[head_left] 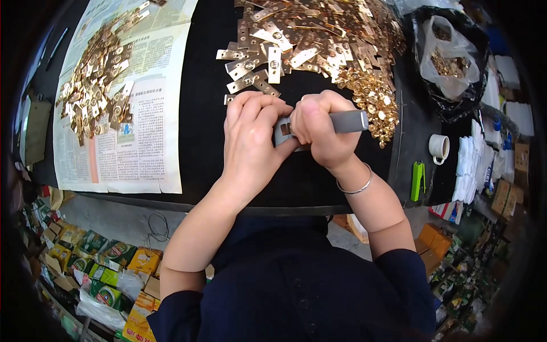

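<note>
My left hand (pixel 250 137) curls its fingers around a small grey block (pixel 280 132) at the table's front middle. A copper-coloured bit shows at the block, between my hands. My right hand (pixel 325 128) is closed in a fist around a grey tool handle (pixel 350 121), whose end points right. The tool's working end is hidden by my fingers. Just beyond my hands lie flat copper-coloured metal strips (pixel 274 64) with round fittings, heaped toward the back. Small gold round caps (pixel 376 102) are piled to the right of my right hand.
More metal strips (pixel 99 85) lie on a newspaper (pixel 154 114) at the left. On the right are a black bag with a clear liner (pixel 450 68) holding small gold parts, a white cup (pixel 439 148) and a green clip-like tool (pixel 418 181). Boxes (pixel 145 259) crowd the floor.
</note>
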{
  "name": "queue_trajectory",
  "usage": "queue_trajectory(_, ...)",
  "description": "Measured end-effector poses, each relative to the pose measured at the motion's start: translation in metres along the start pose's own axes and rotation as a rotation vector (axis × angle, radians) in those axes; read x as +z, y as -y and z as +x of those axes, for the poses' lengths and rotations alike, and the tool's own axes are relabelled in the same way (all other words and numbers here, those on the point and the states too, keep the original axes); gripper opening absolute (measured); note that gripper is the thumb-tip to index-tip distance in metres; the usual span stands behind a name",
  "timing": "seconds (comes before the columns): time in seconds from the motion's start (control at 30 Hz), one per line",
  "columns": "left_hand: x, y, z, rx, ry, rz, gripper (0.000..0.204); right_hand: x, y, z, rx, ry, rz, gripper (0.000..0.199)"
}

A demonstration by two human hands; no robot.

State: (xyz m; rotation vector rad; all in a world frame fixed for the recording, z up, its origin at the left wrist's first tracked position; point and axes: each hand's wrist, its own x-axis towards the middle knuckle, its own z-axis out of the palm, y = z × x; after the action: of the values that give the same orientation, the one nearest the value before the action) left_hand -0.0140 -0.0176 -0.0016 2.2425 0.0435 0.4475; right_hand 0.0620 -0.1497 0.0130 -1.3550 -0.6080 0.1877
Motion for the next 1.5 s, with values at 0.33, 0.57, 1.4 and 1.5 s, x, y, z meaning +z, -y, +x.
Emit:
queue_trajectory(0.33, 0.006, -0.006, -0.001, 0.022, -0.014, 0.128, 0.026, -0.062, 0.066, -0.003, 0.169, -0.407, -0.073, 0.035)
queue_trajectory(0.57, -0.046, 0.004, 0.010, 0.197, -0.043, 0.036, 0.020, -0.108, 0.056, -0.050, 0.356, -0.282, -0.989, 0.019)
queue_trajectory(1.4, -0.065, 0.017, 0.013, -0.181, 0.124, 0.215, 0.016, -0.038, 0.040, 0.003, 0.377, 0.350, -0.996, 0.021)
queue_trajectory(1.5, -0.059, 0.023, 0.005, -0.179, 0.064, 0.071, 0.016, -0.037, 0.039, -0.003, 0.333, 0.351, -0.982, 0.019)
